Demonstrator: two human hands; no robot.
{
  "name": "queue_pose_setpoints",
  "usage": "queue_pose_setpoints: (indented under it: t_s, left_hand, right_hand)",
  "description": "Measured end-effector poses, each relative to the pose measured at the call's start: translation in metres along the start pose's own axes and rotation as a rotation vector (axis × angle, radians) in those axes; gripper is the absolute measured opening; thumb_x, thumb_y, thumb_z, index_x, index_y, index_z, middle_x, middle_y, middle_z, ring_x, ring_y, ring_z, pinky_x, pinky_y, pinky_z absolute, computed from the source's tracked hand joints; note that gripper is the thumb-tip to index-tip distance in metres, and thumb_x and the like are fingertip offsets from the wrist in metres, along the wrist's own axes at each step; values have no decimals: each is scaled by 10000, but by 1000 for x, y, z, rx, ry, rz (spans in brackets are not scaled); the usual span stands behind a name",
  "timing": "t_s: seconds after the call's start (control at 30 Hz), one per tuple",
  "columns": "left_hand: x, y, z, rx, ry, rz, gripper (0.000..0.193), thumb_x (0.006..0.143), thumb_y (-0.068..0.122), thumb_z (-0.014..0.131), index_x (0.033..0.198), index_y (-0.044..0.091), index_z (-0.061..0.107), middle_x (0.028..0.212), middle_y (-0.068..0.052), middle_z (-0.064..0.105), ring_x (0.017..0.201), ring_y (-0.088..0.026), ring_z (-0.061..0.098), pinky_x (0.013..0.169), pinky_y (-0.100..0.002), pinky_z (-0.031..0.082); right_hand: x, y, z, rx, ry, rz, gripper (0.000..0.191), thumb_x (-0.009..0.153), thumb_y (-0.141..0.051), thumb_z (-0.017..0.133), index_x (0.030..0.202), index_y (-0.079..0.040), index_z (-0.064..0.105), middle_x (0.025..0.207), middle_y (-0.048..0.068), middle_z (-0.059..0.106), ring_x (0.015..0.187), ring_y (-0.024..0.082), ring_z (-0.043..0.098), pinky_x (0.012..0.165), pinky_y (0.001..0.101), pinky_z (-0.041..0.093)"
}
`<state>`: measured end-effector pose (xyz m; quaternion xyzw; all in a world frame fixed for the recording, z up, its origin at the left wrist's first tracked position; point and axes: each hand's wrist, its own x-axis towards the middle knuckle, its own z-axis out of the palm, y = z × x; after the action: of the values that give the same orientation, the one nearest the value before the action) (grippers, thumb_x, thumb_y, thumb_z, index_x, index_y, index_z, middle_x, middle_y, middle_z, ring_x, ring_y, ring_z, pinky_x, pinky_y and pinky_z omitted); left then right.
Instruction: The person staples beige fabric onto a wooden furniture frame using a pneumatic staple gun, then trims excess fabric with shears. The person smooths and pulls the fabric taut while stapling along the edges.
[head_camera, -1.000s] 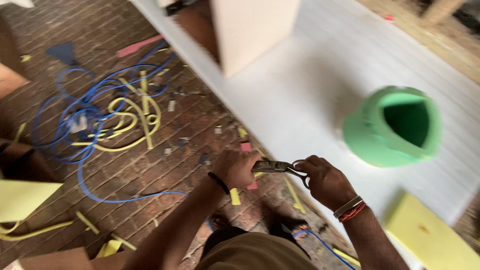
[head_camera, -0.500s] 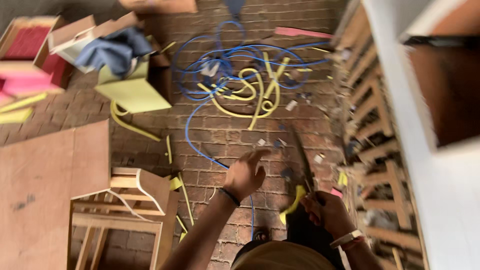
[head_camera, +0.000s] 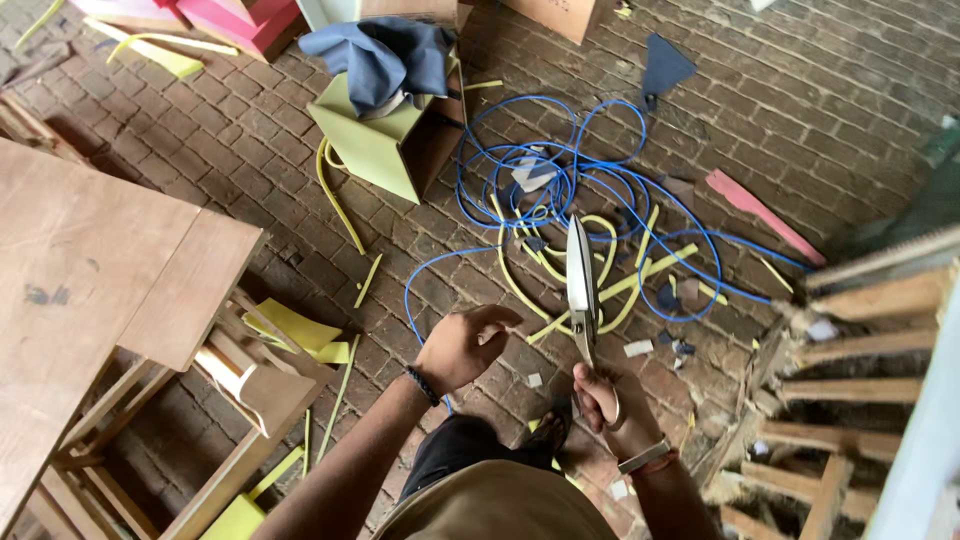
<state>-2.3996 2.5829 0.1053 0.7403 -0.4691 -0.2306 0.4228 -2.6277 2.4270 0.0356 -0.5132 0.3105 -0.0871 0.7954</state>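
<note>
The fingers of the right hand (head_camera: 607, 402) are curled tight through the handles of the scissors (head_camera: 580, 285), whose blades stand upright and closed, tips toward 12 o'clock — over the blue cable (head_camera: 600, 190) on the floor. A ring shows on one finger, and a watch with a red band (head_camera: 646, 458) sits on the wrist. The left hand (head_camera: 463, 345), at 9 o'clock from the scissors, has its fingers loosely bent inward, thumb meeting fingertips; whether anything small is pinched there I cannot tell. It does not touch the blades. A dark bracelet (head_camera: 423, 385) circles its wrist.

The cable lies in loose coils on the brick floor (head_camera: 800, 100) at 12 o'clock from the hands, tangled with yellow strips (head_camera: 620, 290), and one strand runs down toward the left hand. Small white and pink scraps are scattered about the coils, and a pink strip (head_camera: 762, 214) lies at 2 o'clock.

At 11 o'clock a green box (head_camera: 375, 150) stands with a blue cloth (head_camera: 385, 55) heaped on top. Pink boxes (head_camera: 225, 18) sit at the top edge beyond it. At 9 o'clock is a brown wooden tabletop (head_camera: 90, 270) — under its edge a wooden frame (head_camera: 240, 400) with yellow sheets (head_camera: 295, 330) beside it. At 3 o'clock a stack of rough wooden slats (head_camera: 880, 350) fills the right side.
</note>
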Motion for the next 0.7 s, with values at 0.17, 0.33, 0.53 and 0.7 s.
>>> queue_pose_setpoints:
  t_s: [0.17,0.33,0.53,0.7]
  left_hand:
    - [122,4,-14,-74,0,-63,260,960,244,632,1168,127,737,1064,-111,778,922,-273,764,798,-384,597]
    - [265,-49,-27,-156,49,-142,279,1002,311,576,1145,116,716,963,-129,769,892,-291,764,765,-407,596]
    - [470,-116,-59,80,2,-10,251,1016,274,638,954,51,736,846,-188,719,809,-391,699,716,-473,555]
    - [601,-156,-127,-158,-94,25,204,939,265,625,928,97,739,745,-103,731,661,-281,751,614,-401,600]
  right_hand:
    - [117,-84,-17,265,-148,103,416,907,-458,659,840,-49,627,602,-24,514,473,94,466,447,245,370]
    - [267,-146,-35,-187,-64,88,373,903,-375,720,780,-34,633,549,-1,543,429,106,479,404,265,344]
    - [445,-259,-43,-637,-27,60,386,838,-363,793,722,-27,643,509,13,518,410,102,475,389,292,384]
    - [570,-350,-34,-904,-69,-26,380,830,-405,781,781,-43,677,547,22,596,474,123,530,460,333,424]
